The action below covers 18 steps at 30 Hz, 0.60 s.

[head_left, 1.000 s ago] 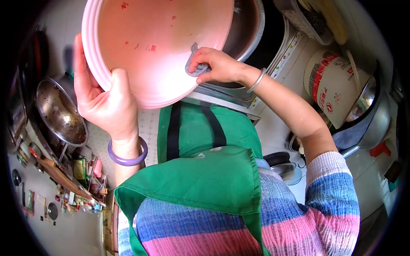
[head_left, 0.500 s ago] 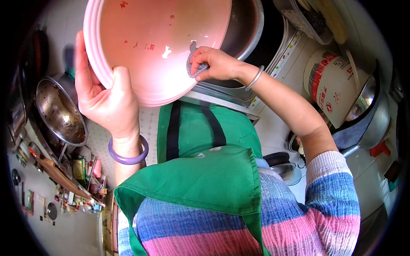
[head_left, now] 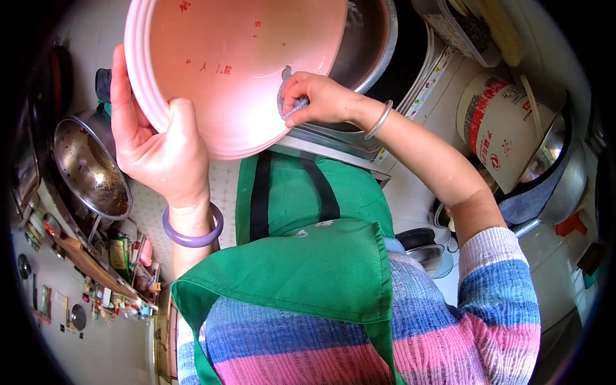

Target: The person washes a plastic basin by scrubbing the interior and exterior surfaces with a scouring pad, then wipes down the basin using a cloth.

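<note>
A large pink basin (head_left: 240, 109) with red characters inside is tilted towards me at the top of the view. Its left rim is gripped by my left hand (head_left: 160, 141), thumb on the near side and fingers round the back. My right hand (head_left: 321, 99) pinches a grey cloth (head_left: 282, 96) and presses it on the inner wall near the basin's lower right edge. Behind the basin, partly covered by it, is a dark metal bowl or sink (head_left: 369, 51) with a shiny rim.
On the left hangs or rests a metal wok (head_left: 93, 167), above a shelf crowded with small items (head_left: 122, 256). A white container with red print (head_left: 507, 128) stands at the right beside a metal pot (head_left: 564, 186). Lower down are stacked bowls (head_left: 427, 255).
My right hand and the cloth have slid slightly left along the basin's inner wall. The basin has shifted and tilted a little in my left hand.
</note>
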Motion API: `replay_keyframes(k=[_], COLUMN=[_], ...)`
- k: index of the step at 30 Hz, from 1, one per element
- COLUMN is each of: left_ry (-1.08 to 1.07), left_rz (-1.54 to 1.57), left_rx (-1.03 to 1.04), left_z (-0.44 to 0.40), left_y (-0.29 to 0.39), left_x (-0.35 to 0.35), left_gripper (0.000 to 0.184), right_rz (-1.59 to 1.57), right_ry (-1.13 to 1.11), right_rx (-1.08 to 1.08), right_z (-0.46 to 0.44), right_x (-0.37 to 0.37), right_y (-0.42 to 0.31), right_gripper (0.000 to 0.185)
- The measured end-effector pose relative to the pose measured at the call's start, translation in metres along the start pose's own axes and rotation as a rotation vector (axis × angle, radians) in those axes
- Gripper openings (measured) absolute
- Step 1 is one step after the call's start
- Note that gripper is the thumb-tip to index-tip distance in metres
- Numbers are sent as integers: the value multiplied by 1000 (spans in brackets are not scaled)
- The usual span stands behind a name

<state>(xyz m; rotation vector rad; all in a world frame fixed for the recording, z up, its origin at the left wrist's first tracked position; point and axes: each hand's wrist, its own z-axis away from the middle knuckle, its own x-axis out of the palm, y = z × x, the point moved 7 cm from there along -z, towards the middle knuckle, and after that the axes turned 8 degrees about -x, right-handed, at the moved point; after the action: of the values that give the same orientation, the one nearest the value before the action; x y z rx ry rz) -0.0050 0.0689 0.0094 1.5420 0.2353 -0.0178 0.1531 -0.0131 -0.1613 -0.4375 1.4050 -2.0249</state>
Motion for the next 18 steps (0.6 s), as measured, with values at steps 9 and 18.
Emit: replay_keyframes(k=[9,18], left_ry=[-6,-33], left_rz=[-20,-117], left_rx=[10,9], left_z=[1,-6], left_y=[0,2], left_x=[1,1], left_gripper=[63,65], right_rz=[1,1060], right_ry=[29,287], right_rx=[-29,-163], right_z=[-4,-48], right_x=[5,-55], right_y=[2,18], right_gripper=[19,27])
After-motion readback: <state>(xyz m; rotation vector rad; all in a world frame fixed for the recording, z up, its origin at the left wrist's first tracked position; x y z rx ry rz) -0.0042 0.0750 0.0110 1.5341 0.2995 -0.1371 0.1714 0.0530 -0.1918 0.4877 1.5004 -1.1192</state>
